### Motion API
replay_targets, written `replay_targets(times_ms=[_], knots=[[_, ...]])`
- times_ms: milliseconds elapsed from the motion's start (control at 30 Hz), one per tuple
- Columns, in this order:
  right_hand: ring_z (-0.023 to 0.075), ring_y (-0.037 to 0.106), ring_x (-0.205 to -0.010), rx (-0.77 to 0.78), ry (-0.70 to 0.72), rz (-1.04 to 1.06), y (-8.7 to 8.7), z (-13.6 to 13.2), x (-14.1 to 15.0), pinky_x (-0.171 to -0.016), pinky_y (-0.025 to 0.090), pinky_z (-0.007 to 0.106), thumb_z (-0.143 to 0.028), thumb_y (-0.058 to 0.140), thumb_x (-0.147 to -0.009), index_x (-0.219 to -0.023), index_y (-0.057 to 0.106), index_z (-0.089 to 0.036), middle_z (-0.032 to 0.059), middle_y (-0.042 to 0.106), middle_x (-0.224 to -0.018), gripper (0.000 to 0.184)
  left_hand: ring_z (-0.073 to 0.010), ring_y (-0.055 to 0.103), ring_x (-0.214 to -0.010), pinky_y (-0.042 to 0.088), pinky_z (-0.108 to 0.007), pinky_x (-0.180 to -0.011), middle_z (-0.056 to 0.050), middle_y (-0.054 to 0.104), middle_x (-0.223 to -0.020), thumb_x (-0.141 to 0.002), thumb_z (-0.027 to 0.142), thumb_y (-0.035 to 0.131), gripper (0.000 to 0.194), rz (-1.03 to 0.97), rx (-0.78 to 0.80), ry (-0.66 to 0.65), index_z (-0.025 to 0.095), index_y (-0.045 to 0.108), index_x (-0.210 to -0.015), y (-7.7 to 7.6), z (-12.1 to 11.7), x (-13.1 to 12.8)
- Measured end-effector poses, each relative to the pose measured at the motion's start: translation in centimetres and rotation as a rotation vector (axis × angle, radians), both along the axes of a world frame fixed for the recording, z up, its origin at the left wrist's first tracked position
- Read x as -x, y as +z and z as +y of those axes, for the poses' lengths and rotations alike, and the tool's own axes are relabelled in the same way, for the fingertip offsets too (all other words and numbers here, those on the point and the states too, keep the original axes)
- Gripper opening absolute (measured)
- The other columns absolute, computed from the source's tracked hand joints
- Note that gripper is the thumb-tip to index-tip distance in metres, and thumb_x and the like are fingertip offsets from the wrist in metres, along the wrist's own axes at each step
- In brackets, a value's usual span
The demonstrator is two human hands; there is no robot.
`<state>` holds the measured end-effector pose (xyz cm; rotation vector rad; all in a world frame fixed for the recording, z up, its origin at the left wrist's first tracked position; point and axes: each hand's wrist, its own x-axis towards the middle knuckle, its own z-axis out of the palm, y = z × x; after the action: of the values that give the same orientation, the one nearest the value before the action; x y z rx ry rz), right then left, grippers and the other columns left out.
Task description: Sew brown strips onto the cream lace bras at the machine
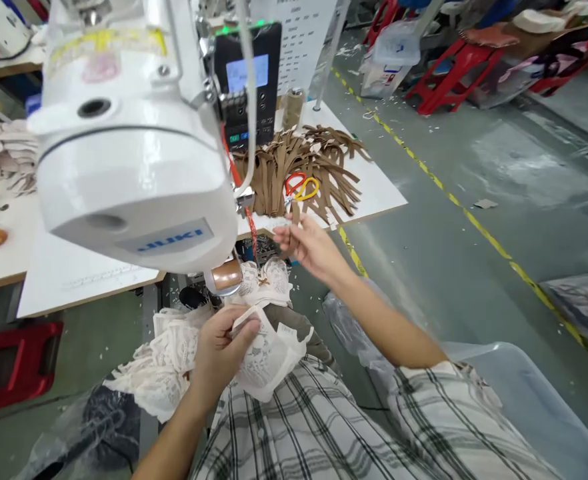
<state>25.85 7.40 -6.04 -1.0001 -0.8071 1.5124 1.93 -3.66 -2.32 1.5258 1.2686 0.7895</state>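
Observation:
My left hand (224,350) is closed on the edge of a white lace bra (269,360), thumb on top. The bra hangs over my lap, with a small white label showing. More white lace with a small brown bow (264,281) lies just beyond; I cannot tell if it is part of the same bra. Above it, at the table's front edge, my right hand (317,247) pinches a short brown strap (295,212). A heap of brown straps (274,177) lies right behind that hand, with red-and-yellow-handled scissors (303,187) on top.
A white sewing machine (134,180) fills the upper left, its control panel (248,83) behind. A thread cone (293,110) stands near the straps. White lace pieces (161,363) are heaped left of my lap. A clear plastic bin (529,393) is at my right, a red stool (19,367) at left.

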Motion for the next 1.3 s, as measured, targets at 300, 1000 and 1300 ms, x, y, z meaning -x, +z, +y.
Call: replay_targets(times_ms=[300, 1000, 1300], knots=[[0.0069, 0.072, -0.097, 0.244, -0.055, 0.452, 2.3, -10.2, 7.3, -0.075, 0.06, 0.013, -0.034, 0.072, -0.085, -0.103, 0.056, -0.03, -0.0047, 0.075, -0.106, 0.024, -0.0131, 0.057, -0.067, 0.044, -0.024, -0.059, -0.003, 0.069, -0.09, -0.088, 0.032, 0.065, 0.025, 0.151, 0.01, -0.009, 0.02, 0.067, -0.11, -1.3, -1.1, -2.1], [0.0108, 0.061, -0.078, 0.168, 0.19, 0.13, -1.2, -7.5, 3.9, -0.074, 0.052, 0.024, -0.046, 0.078, -0.076, -0.08, 0.075, -0.025, -0.0006, 0.067, -0.087, 0.022, -0.0089, 0.033, -0.055, 0.026, -0.023, -0.051, 0.004, 0.037, -0.057, -0.094, 0.039, 0.055, 0.041, 0.153, 0.026, 0.122, 0.017, 0.045, -0.061, -1.0, -0.2, 0.0], [0.0158, 0.068, -0.096, -0.307, 0.398, -0.421, 2.2, -8.4, 5.5, -0.088, 0.052, 0.03, -0.031, 0.061, -0.093, -0.094, 0.078, -0.026, 0.0028, 0.075, -0.101, 0.018, -0.0095, 0.041, -0.055, 0.031, -0.023, -0.054, 0.003, 0.047, -0.058, -0.095, 0.032, 0.054, 0.035, 0.239, -0.161, 0.009, 0.017, 0.054, -0.064, -1.2, -0.1, 0.3]])
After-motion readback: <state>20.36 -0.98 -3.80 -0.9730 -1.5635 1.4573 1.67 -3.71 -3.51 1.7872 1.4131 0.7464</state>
